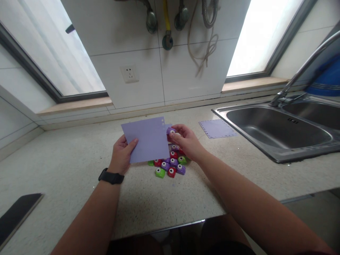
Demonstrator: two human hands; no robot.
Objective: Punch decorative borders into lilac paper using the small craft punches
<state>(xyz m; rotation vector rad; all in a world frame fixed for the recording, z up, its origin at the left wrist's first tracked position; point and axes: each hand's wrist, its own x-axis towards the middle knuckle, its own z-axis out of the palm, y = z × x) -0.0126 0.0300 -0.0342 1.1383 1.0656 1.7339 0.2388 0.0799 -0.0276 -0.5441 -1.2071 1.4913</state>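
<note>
My left hand [121, 153] grips the lower left edge of a lilac paper sheet [146, 139], held up above the counter. A few small holes run along the sheet's upper right edge. My right hand [186, 140] is closed on a purple paper punch [170, 131] set against the sheet's right edge. Below the sheet lies a pile of several small red, green and purple punches [170, 164] on the speckled countertop [79, 166]. A black watch sits on my left wrist.
A second lilac sheet [217, 128] with holes punched round its border lies beside the steel sink [276, 129] at the right, with a tap [300, 74] over it. A dark phone [16, 214] lies at the counter's front left. Wall socket [129, 73] and pipes behind.
</note>
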